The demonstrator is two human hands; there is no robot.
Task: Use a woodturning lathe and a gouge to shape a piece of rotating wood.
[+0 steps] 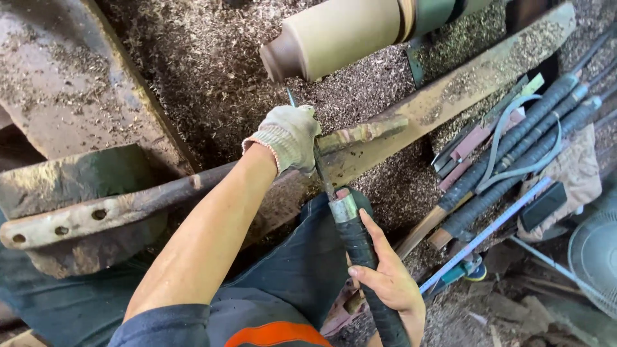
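My left hand (289,138), in a dirty white work glove, is closed over the steel blade of a long turning chisel (355,243) where it crosses a rusty tool-rest bar (128,205). My bare right hand (387,277) grips the chisel's black wrapped handle low down, index finger stretched toward its metal collar. The blade's tip points up at the end of a pale wooden cylinder (340,32) mounted on the lathe. Whether the tip touches the wood I cannot tell.
Wood shavings (212,64) cover the ground and the lathe's long beam (463,80). Several more chisels with black wrapped handles (514,154) lie at the right beside a blue rod (488,230), a cloth and a fan guard (594,257).
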